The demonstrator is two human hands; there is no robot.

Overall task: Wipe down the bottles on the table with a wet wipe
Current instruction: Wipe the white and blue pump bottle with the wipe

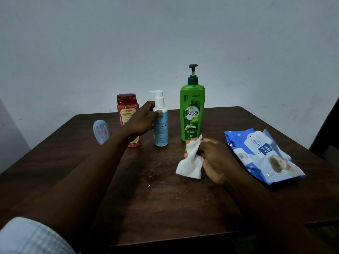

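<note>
A white wet wipe (190,159) is hanging crumpled from the right hand (215,159), whose fingers are curling round it just above the counter (156,208), in front of the green pump bottle (192,114). The left hand (145,120) is reaching forward and gripping the pale blue pump bottle (161,131) at its shoulder, thumb lying across the front below the white pump. That bottle is standing upright near the middle of the counter's far half. A red bottle (126,109) is standing upright just beside it on the left, partly hidden by the left wrist; the green pump bottle is standing to the right, apart from it. A blue wipes pack (262,154) is lying flat at the right. A translucent object (101,131), too blurred to identify, is sitting at the left. A pale checked sleeve (31,237) is showing at the lower left.
</note>
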